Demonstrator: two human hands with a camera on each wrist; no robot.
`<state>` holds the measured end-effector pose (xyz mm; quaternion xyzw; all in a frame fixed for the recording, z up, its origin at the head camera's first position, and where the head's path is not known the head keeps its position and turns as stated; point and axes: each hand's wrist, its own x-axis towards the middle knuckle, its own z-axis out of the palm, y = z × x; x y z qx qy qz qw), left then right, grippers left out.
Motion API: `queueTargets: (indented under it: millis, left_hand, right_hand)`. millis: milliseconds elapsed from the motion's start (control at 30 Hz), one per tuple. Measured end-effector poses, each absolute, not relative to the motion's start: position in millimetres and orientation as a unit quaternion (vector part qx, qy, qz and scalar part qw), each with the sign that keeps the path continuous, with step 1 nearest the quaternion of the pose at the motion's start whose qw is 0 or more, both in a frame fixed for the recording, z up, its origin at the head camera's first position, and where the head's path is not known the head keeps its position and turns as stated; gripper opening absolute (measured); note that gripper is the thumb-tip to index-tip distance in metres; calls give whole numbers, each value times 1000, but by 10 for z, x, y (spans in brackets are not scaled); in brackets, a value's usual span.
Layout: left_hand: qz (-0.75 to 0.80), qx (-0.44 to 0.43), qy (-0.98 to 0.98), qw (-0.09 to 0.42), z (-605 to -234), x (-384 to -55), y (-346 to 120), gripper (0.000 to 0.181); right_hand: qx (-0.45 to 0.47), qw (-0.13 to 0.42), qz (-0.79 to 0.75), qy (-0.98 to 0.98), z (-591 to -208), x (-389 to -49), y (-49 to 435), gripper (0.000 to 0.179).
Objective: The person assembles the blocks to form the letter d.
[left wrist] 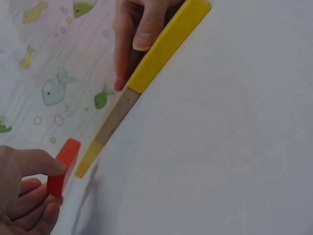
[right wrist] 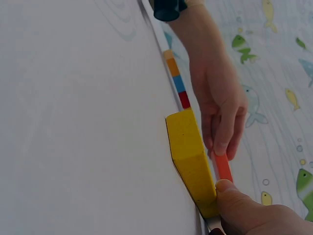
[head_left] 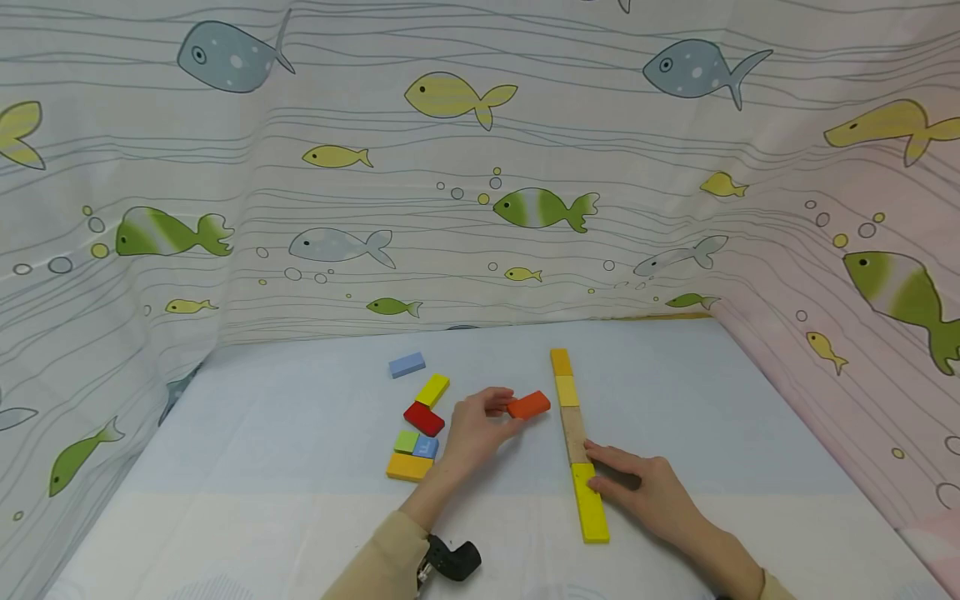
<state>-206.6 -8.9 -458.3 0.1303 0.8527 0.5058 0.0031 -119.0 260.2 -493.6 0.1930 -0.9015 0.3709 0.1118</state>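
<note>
Well to the left of the row of blocks (head_left: 574, 435), a loose cluster is found: an amber block (head_left: 409, 467), a green block (head_left: 407, 442), a blue block (head_left: 425, 447), a red block (head_left: 424, 419), a small yellow block (head_left: 432, 391) and, at the far end, a pale blue block (head_left: 407, 365). And now, just left of the row, the left hand (head_left: 478, 429): an orange block (head_left: 529, 405) is held there, pinched between thumb and fingers, its free end pointed at the row. Light, stiff and hard, it can be judged, probably painted wood; little squeeze should be needed, though its smooth faces may slip. It is best taken by the long sides, towards one end. Whether it is clear of the tabletop (head_left: 678, 383) cannot be told. Then the row itself, topped by end-to-end blocks and closed nearest by a long yellow block (head_left: 592, 508). On its right side the right hand (head_left: 651, 493) is laid, fingers loosely extended, nothing gripped, thumb touched to the yellow.
</note>
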Motion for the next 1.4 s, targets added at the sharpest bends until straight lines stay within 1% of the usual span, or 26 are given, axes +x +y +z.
queueTargets:
  millis: [400, 667, 1000, 1400]
  left_hand:
    - [491, 124, 862, 7, -4662, -2058, -2, 38]
    - [488, 133, 863, 1, -4703, -2062, 14, 37]
    - [485, 135, 864, 5, -4741, -2106, 58, 40]
    - [488, 142, 861, -12, -4773, -2134, 102, 39]
  right_hand:
    - [193, 107, 371, -902, -4923, -1189, 2601, 46]
    - [180, 94, 372, -906, -4919, -1188, 2594, 47]
    - [186, 100, 375, -903, -4936, -1199, 2604, 46]
    - [184, 97, 378, -902, -4922, -1194, 2604, 45]
